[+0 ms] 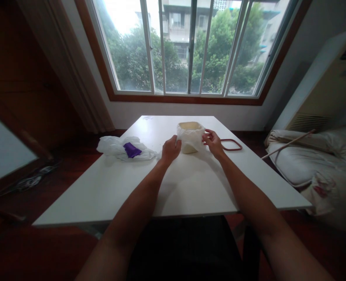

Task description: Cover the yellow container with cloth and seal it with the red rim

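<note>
A small cream bin (190,149) stands upright on the white table, its opening facing up. Over its rim hangs a thin white plastic bag (188,136), draped down the outside and partly see-through. My left hand (171,150) is at the bin's left side, fingers curled closed on the bag's edge. On the opposite side, my right hand (212,143) has its thumb and fingers pinched on the bag near the rim. Just right of that hand lies a reddish-brown rounded ring (231,149), flat on the table.
A crumpled white plastic bag (111,145) with a purple patch (132,150) lies on the left of the white table (102,199). A pale sofa (295,160) with a thin stick (290,144) across it stands to the right. Behind the table is a window (175,50).
</note>
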The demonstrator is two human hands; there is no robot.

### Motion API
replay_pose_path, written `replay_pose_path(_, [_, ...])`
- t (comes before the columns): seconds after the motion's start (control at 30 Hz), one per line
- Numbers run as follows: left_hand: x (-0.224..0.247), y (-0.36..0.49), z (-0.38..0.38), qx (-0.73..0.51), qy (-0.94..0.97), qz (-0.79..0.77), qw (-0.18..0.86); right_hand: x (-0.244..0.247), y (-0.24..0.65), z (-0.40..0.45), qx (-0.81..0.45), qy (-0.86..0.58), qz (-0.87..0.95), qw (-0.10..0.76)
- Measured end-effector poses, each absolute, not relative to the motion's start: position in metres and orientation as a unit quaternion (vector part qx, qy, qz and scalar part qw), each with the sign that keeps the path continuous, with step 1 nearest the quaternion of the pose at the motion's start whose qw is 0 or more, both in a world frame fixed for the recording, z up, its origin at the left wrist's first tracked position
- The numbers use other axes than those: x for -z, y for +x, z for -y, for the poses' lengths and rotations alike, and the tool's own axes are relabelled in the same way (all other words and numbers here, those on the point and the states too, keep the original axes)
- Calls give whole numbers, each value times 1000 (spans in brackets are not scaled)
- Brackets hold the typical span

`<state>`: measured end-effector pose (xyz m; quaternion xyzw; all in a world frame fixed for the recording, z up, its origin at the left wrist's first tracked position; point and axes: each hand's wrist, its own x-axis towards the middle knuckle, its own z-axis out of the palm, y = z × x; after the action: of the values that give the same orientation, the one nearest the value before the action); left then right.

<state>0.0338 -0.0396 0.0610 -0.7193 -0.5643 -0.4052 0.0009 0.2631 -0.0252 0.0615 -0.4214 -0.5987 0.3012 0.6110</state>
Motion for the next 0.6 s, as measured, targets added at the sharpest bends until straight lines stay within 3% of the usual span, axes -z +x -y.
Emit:
replay_pose_path(0.17, [-66,21,37,442,-708,547,63,-53,269,23,-279,-457,629,564])
replay_pose_path(0.3, [-62,3,27,374,-701,599,103,-39,283,16,-205,-512,672,495])
replay_pose_path(0.6, [-29,-11,12,124,-702,698,-59,-7,293,0,-160,-608,692,354])
